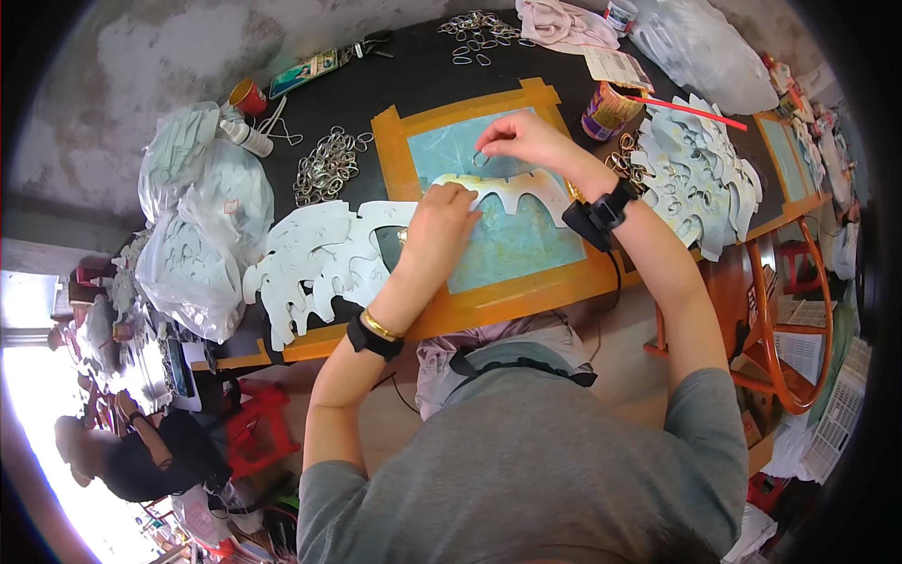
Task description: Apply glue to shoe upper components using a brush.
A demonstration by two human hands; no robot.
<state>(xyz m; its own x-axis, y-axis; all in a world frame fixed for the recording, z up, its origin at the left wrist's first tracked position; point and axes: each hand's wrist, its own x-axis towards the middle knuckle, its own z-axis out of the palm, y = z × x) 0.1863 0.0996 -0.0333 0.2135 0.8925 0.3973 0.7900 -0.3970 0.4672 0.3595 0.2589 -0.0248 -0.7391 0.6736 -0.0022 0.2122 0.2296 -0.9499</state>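
My right hand (526, 139) is raised over the far part of a pale blue-green work mat (517, 249), pinching a small oval metal ring (481, 159) between thumb and fingertips. Below it, a white piece with a scalloped edge and yellowish-brown staining (528, 185) lies flat on the mat. The fingers of my left hand (440, 228) are closed down on that piece's left end, partly hiding it. To the left of this hand, similar white cut pieces (315, 242) are stacked loosely, overlapping one another. A heap of metal rings (327, 167) sits behind that stack.
At right stand a tub (609, 111) with a red stick (695, 111) across its top, and stained cut pieces (700, 174). Bulging plastic bags (202, 221) crowd the left edge, beside a white bottle (246, 137). A wooden chair (785, 324) is at right; another person (160, 451) sits lower left.
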